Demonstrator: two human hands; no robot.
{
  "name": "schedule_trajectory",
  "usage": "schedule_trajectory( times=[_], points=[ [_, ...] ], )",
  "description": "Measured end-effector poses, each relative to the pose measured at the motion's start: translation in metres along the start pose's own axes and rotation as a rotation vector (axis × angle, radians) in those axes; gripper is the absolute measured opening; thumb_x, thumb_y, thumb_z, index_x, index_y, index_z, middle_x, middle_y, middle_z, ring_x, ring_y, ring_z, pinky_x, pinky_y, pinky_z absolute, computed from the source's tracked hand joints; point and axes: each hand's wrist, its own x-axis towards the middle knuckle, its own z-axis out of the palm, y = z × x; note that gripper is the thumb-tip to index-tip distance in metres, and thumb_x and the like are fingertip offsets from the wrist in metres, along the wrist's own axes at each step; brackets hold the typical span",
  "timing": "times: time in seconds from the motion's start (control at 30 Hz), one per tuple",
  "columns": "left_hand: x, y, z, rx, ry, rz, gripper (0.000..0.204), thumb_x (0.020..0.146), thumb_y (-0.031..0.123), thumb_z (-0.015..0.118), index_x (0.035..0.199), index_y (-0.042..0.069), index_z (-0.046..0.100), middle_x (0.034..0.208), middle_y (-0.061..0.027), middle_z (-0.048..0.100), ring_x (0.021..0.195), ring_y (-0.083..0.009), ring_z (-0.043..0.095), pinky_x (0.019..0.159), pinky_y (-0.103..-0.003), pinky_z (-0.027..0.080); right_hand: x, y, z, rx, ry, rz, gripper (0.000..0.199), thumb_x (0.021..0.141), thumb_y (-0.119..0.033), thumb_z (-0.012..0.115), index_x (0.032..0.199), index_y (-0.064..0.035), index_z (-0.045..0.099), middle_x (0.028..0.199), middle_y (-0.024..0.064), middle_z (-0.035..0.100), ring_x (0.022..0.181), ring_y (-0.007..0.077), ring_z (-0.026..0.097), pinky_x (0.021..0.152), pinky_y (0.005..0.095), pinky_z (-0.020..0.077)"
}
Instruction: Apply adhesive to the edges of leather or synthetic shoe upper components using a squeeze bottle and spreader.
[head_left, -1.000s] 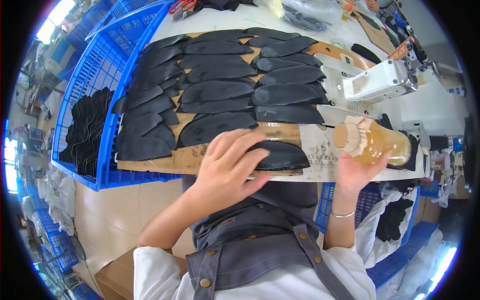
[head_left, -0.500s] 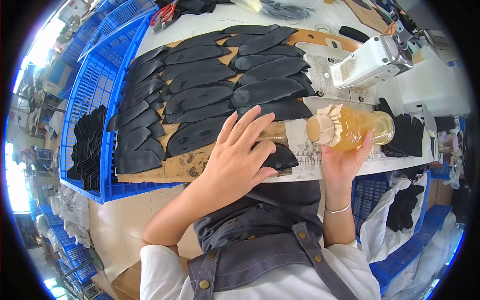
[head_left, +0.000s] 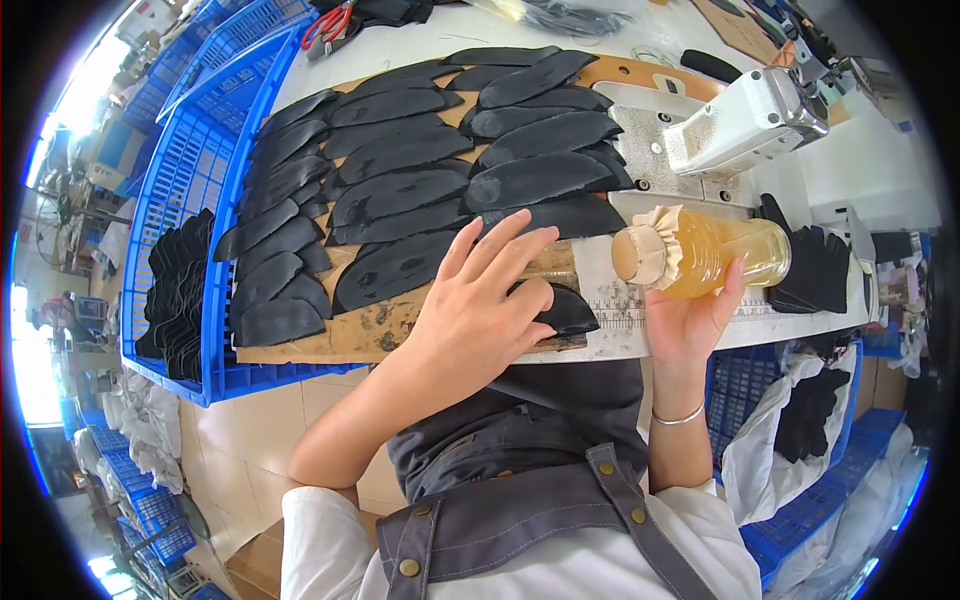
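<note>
Since the earlier frames the bottle (head_left: 712, 255) has shifted from near the bench edge to lie tipped sideways, its cloth-wrapped neck (head_left: 648, 250) pointing toward nine o'clock, and the left hand (head_left: 478, 305) has slid closer to it. The right hand (head_left: 690, 320) has its grip closed around the bottle from underneath, fingers curling up its far side, probably to keep the amber liquid steady while it lies level. The left hand is released, fingers spread flat over one dark leather piece (head_left: 565, 310) at the near edge of the brown board (head_left: 400, 325), seemingly pinning it in place. Toward eleven o'clock of that hand, some two dozen similar dark pieces (head_left: 400, 190) lie in overlapping rows; an exact count is not possible. One white sewing machine (head_left: 745, 125) stands at one o'clock, one blue crate (head_left: 215, 160) at nine o'clock holding more dark pieces.
</note>
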Motion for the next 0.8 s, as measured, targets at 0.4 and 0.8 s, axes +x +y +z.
schedule_trajectory(
  times=[0.4,0.8],
  points=[
    [0.007,0.014,0.011,0.014,0.057,0.012,0.030,0.061,0.022,0.076,0.074,0.009,0.053,0.126,-0.0086,0.048,0.124,-0.0302,0.039,0.102,-0.047,0.028,-0.001,0.000,-0.001,0.030,0.001,-0.006,0.051,0.090,-0.037,0.051,0.130,-0.0098,0.038,0.131,0.0126,0.046,0.123,0.0261,0.043,0.103,0.0408,0.0342],
    [0.012,0.015,0.018,0.027,-0.032,-0.009,0.044,0.067,0.029,0.073,0.103,0.007,0.061,0.130,-0.0101,0.044,0.127,-0.0304,0.034,0.104,-0.049,0.025,-0.002,-0.001,0.000,0.045,-0.004,0.011,0.055,0.088,-0.042,0.051,0.132,-0.0113,0.036,0.132,0.0138,0.044,0.123,0.0275,0.041,0.103,0.0433,0.0325]
  ],
)
